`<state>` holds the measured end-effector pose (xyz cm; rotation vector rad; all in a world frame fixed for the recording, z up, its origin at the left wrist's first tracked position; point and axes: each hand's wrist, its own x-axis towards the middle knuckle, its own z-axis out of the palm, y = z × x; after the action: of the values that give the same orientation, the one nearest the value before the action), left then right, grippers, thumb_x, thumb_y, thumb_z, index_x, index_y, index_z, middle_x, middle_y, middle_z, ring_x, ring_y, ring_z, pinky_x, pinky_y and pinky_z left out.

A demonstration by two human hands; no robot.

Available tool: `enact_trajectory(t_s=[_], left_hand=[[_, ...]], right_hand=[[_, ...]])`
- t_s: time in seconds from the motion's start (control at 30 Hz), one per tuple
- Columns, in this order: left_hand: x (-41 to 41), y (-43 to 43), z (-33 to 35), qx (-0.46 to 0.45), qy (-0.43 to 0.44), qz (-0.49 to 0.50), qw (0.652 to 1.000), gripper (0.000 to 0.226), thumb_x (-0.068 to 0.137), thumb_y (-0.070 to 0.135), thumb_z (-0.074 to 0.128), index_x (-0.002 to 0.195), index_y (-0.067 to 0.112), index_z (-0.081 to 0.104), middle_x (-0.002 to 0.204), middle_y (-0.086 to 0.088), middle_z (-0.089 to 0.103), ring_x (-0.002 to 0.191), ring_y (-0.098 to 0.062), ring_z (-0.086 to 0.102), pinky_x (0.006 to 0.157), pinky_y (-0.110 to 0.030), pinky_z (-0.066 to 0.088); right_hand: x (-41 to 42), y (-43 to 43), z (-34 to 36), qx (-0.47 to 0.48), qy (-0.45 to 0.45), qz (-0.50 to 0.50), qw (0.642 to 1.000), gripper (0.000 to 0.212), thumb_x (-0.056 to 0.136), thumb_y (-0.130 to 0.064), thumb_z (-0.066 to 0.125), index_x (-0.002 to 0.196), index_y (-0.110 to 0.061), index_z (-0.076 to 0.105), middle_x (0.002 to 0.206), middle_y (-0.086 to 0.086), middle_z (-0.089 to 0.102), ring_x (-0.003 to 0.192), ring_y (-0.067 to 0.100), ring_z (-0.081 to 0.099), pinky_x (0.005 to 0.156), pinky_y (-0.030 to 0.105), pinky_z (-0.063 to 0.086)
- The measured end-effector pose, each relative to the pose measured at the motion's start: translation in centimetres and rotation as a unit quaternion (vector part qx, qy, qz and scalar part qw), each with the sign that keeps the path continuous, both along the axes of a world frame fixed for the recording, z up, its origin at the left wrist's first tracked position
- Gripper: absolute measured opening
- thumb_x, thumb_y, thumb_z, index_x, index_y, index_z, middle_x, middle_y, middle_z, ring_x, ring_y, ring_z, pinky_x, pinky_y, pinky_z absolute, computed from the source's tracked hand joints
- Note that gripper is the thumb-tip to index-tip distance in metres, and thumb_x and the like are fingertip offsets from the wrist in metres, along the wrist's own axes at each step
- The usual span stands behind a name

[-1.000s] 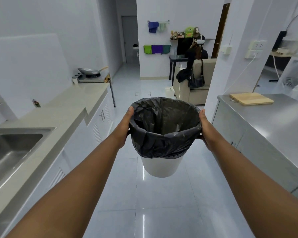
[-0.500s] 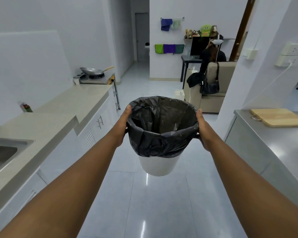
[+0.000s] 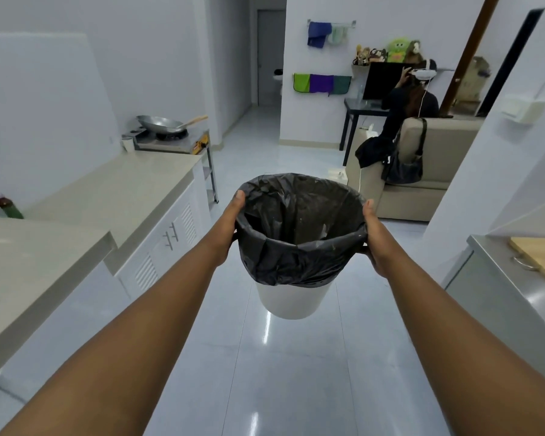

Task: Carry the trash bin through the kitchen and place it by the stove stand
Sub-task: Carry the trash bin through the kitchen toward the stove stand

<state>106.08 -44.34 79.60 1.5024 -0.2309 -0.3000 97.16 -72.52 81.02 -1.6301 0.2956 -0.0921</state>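
Note:
I hold a white trash bin lined with a black bag in front of me, upright and off the floor. My left hand grips its left rim and my right hand grips its right rim. The bag looks nearly empty inside. Ahead on the left, past the end of the counter, the metal stove stand carries a gas stove with a wok on it.
A long beige counter with white cabinets runs along the left. A steel counter with a wooden board lies on the right. Tiled floor stretches ahead. A person sits on a beige sofa at the far right.
I have walked forward along the aisle with the bin. The sink has slid out of view at the left, and the stove stand and sofa are closer.

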Motion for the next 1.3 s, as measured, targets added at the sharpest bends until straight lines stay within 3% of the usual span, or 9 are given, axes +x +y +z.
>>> enact_trajectory(t_s=[0.13, 0.27, 0.4, 0.53, 0.67, 0.87, 1.3], left_hand=[[8.7, -1.3, -0.2, 0.002, 0.014, -0.018, 1.000, 0.093, 0.073, 0.088, 0.044, 0.150, 0.035, 0.043, 0.153, 0.001, 0.049, 0.141, -0.022, 0.043, 0.120, -0.048, 0.030], [16.6, -3.3, 0.0, 0.006, 0.010, -0.040, 0.999, 0.095, 0.072, 0.090, 0.044, 0.150, 0.036, 0.042, 0.154, 0.001, 0.048, 0.141, -0.022, 0.044, 0.119, -0.048, 0.030], [23.1, -5.8, -0.2, -0.004, 0.008, -0.048, 0.999, 0.091, 0.074, 0.088, 0.042, 0.149, 0.035, 0.044, 0.151, 0.002, 0.051, 0.139, -0.020, 0.046, 0.118, -0.045, 0.032], [29.8, -8.6, -1.1, 0.003, 0.016, -0.043, 0.999, 0.096, 0.070, 0.091, 0.044, 0.149, 0.036, 0.043, 0.152, 0.002, 0.050, 0.140, -0.021, 0.045, 0.118, -0.045, 0.032], [37.0, -11.9, -1.7, 0.005, 0.011, -0.030, 0.999, 0.097, 0.069, 0.091, 0.046, 0.148, 0.035, 0.046, 0.150, 0.003, 0.052, 0.138, -0.019, 0.047, 0.117, -0.043, 0.033], [47.4, -17.1, -1.2, 0.015, 0.027, -0.001, 1.000, 0.103, 0.065, 0.093, 0.047, 0.150, 0.034, 0.043, 0.154, 0.001, 0.049, 0.142, -0.021, 0.043, 0.120, -0.047, 0.028], [69.8, -23.8, -2.6, -0.009, 0.033, 0.014, 0.999, 0.107, 0.063, 0.093, 0.048, 0.149, 0.030, 0.046, 0.152, -0.001, 0.051, 0.140, -0.021, 0.046, 0.119, -0.046, 0.031]], right_hand=[[7.6, -1.0, 0.2, 0.015, 0.009, -0.018, 1.000, 0.099, 0.070, -0.087, 0.027, 0.151, -0.031, 0.035, 0.153, 0.006, 0.043, 0.135, 0.027, 0.045, 0.103, 0.043, 0.043], [14.7, -2.7, 0.1, 0.033, -0.001, -0.045, 0.998, 0.089, 0.080, -0.082, 0.024, 0.152, -0.030, 0.030, 0.156, 0.007, 0.038, 0.139, 0.029, 0.041, 0.106, 0.044, 0.041], [21.2, -4.9, -0.4, 0.040, 0.012, -0.050, 0.998, 0.104, 0.067, -0.088, 0.029, 0.153, -0.030, 0.029, 0.157, 0.008, 0.037, 0.140, 0.030, 0.039, 0.108, 0.045, 0.039], [28.5, -8.0, -1.2, 0.049, 0.017, -0.050, 0.997, 0.096, 0.075, -0.085, 0.026, 0.152, -0.029, 0.032, 0.154, 0.006, 0.041, 0.136, 0.027, 0.044, 0.105, 0.042, 0.042], [36.2, -11.5, -2.3, 0.048, 0.023, -0.037, 0.998, 0.106, 0.065, -0.088, 0.028, 0.152, -0.028, 0.032, 0.154, 0.006, 0.042, 0.137, 0.027, 0.043, 0.111, 0.046, 0.037], [48.0, -17.4, -2.6, 0.053, 0.019, -0.013, 0.998, 0.080, 0.088, -0.075, 0.022, 0.151, -0.028, 0.034, 0.153, 0.006, 0.043, 0.136, 0.027, 0.045, 0.109, 0.043, 0.039], [72.0, -24.1, -3.0, 0.027, 0.032, 0.001, 0.999, 0.077, 0.089, -0.073, 0.020, 0.150, -0.029, 0.035, 0.152, 0.007, 0.044, 0.135, 0.029, 0.045, 0.110, 0.044, 0.039]])
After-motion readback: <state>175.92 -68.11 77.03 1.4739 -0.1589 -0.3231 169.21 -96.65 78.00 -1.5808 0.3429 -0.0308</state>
